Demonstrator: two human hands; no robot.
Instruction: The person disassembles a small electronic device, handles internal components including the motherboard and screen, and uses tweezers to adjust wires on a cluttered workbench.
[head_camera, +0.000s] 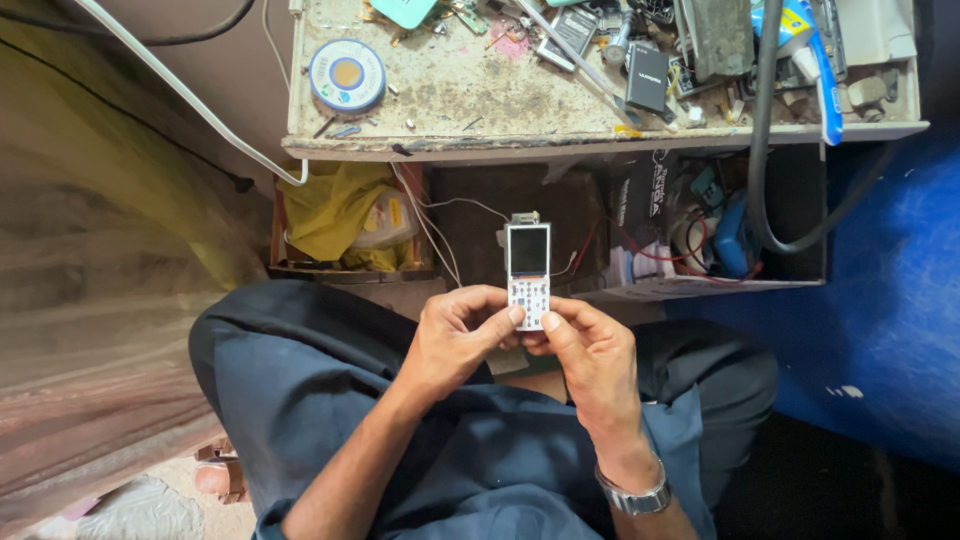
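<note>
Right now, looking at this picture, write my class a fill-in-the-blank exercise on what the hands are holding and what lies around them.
1. Both hands, the left hand and the right hand, hold a small white ____ with a dark screen.
2. The wristwatch sits on the ____ wrist.
3. The round solder spool lies on the workbench near its ____ end.
4. The cloth in the drawer below is ____.

Missing words: phone; right; left; yellow

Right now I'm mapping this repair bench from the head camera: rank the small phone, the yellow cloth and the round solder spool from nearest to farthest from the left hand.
1. Small phone: held in the left hand, thumb on its keypad; the right hand grips it too.
2. Yellow cloth: in the compartment under the bench, up and left.
3. Round solder spool: on the bench top, farthest up.
</note>
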